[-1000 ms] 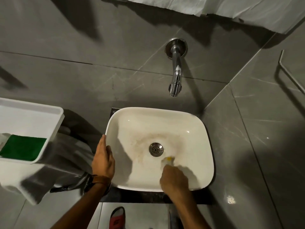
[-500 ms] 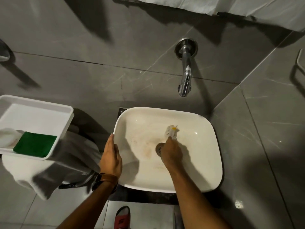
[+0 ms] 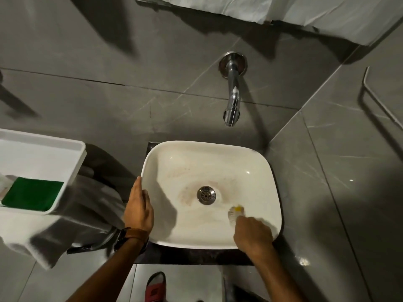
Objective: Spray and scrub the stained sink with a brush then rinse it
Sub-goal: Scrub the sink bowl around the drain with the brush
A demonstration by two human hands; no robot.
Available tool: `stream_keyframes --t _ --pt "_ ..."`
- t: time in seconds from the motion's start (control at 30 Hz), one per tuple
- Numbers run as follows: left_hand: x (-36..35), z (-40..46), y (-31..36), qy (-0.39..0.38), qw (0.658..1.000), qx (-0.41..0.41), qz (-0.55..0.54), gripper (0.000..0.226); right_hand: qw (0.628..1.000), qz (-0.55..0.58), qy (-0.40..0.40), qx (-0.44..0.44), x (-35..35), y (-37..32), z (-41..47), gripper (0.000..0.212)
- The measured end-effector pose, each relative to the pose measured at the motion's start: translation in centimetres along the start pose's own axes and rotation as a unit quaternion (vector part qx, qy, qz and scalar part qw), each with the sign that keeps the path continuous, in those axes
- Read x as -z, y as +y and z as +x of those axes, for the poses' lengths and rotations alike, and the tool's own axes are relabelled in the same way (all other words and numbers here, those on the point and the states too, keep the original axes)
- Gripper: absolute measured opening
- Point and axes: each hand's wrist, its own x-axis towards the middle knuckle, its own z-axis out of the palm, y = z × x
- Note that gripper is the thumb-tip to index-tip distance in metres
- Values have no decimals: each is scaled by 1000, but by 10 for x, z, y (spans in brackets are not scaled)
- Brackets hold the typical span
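A white rectangular sink sits below me, with brownish stains around its metal drain. My right hand is inside the basin at the near right, closed on a small brush with white bristles and a yellow part. The bristles press on the basin floor right of the drain. My left hand rests on the sink's left rim, fingers wrapped over the edge, a brown strap at the wrist. A chrome tap sticks out of the wall above the sink; no water runs.
A white tray at the left holds a green scrub pad. A grey-white towel hangs below it. A thin metal rail is on the right wall. A red sandal shows on the floor.
My right hand has pulled the brush from behind the drain back to the near right of the basin, uncovering the drain. My left hand has stayed on the rim.
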Motion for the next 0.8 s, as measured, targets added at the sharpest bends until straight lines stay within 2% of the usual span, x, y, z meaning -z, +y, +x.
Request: stream_keyframes --t 0.07,0.2,0.23,0.3,0.37,0.43,0.5,0.57,0.63,0.7,0.8 --pt "1 0 1 2 1000 -1 -2 57 1000 4 -29 13 -2 -2 -10 42" --pt "0 -1 1 -2 1000 4 -4 54 980 98 -89 151 -6 -77 -19 46" --pt "0 -1 2 0 1000 4 -2 53 974 114 -94 172 -1 -97 -12 45" --pt "0 -2 1 4 1000 0 -1 52 973 131 -49 186 9 -121 10 38" --pt "0 -2 1 8 1000 -9 -2 51 982 115 33 149 16 -115 36 32" --pt "1 -2 2 8 1000 -10 -8 52 991 83 80 69 17 -82 52 30" --pt "2 -3 5 3 1000 -4 -13 53 994 74 78 -22 14 -37 56 32" --pt "2 -3 8 0 1000 1 -16 53 993 81 42 -80 6 -2 46 37" --pt "2 -3 9 -2 1000 6 -11 53 994 84 -11 -74 -8 5 23 41" --pt "3 -3 9 -1 1000 8 -4 53 993 107 -47 -14 -21 -21 -1 39" --pt "4 -3 8 -7 1000 7 -2 59 984 160 -42 63 -17 -71 -1 40"
